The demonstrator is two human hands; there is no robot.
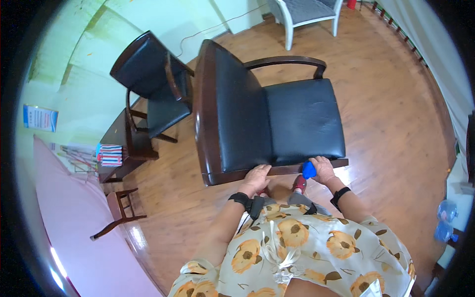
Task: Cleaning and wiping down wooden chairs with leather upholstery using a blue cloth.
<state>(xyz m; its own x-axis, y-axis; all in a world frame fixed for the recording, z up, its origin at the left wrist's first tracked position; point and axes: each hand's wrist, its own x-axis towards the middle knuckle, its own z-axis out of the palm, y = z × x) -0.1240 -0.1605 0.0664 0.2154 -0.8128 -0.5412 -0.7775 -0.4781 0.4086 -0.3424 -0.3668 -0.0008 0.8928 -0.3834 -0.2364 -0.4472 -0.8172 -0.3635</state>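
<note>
Directly in front of me is a dark wooden armchair (245,111) with black leather-like upholstery, its back to the left and its seat to the right. Along its near side runs the wooden armrest (285,169). My left hand (255,180) grips this armrest close to the backrest, the fingers curled over the top. Further right, my right hand (322,170) is at the front part of the same armrest. A bunched blue cloth (308,170) shows at that hand, held on its left side. The undersides of both hands are hidden.
A second black armchair (163,89) stands behind, beside a dark low table (122,148) with a striped bag (110,155). A wooden stool (120,208) is at left. A white-framed grey chair (308,15) stands far off. Large water bottles (446,211) are at right.
</note>
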